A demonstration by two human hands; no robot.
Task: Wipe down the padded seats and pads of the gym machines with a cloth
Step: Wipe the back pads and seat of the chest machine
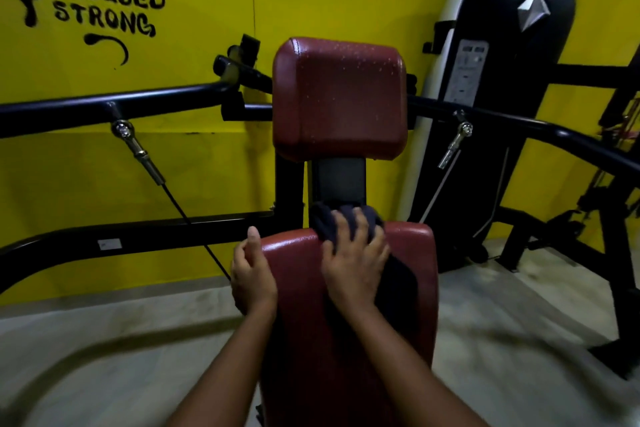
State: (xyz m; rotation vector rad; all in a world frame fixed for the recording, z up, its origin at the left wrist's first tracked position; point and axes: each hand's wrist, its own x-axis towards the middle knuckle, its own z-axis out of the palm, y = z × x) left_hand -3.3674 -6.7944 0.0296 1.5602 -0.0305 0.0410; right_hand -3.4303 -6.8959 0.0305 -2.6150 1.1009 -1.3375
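Two glossy red vinyl pads showed, both rounded rectangles: the upper pad (339,97), speckled with pale flecks, and the lower pad (298,305) beneath it. One dark, soft cloth (323,220) lay bunched at the lower pad's far edge. The right hand (355,263) pressed it down, fingers spread and nearly straight. The left hand (251,274) curled its fingers round the lower pad's left edge, thumb raised.
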